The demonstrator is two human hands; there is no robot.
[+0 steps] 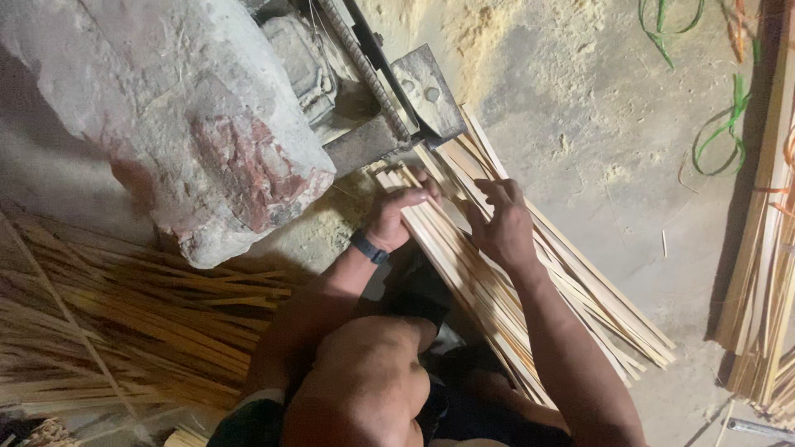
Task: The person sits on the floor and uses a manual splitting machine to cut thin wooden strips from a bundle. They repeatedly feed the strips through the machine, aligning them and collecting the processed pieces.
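A long bundle of pale bamboo strips [571, 285] lies slantwise across my lap and the floor, its far ends under a metal machine part [418, 95]. My left hand [397, 211], with a dark band on its wrist, rests its fingers over the strips near the machine. My right hand [501, 223] lies on the same strips a little to the right, fingers spread and pressing down. My bent knee [364, 381] fills the lower middle.
A big rough block of plaster and brick [166, 116] stands at upper left. A heap of yellow strips [124, 331] lies at left, another stack [766, 273] along the right edge. Green plastic bands [720, 128] and sawdust [530, 41] lie on the concrete floor.
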